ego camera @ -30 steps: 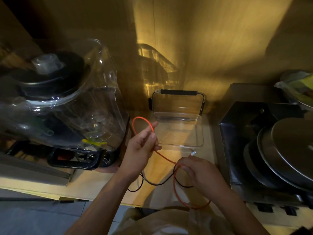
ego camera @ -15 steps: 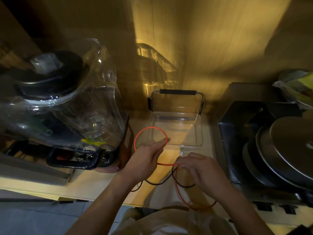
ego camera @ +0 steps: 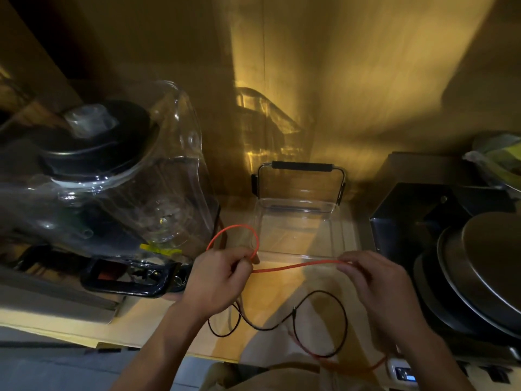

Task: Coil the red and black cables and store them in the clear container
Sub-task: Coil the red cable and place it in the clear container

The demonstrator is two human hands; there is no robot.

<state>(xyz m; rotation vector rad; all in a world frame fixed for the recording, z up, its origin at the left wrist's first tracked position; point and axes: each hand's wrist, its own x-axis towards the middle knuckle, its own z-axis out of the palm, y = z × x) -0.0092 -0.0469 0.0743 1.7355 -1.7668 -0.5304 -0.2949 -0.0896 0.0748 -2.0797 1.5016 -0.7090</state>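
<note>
So we were barely into this one. Our left hand [ego camera: 222, 273] was pinching the thin red cable [ego camera: 296, 267] with one loop standing up above the fingers, and our right hand [ego camera: 375, 280] had its fingers curled round the same cable further along, pulled fairly straight between the two. The thin black cable [ego camera: 324, 323] lay loose on the wooden countertop [ego camera: 158, 320], uncoiled. The clear rectangular plastic container [ego camera: 298, 232] sat just behind, nothing in it. Most of the job was left, we reckoned.
</note>
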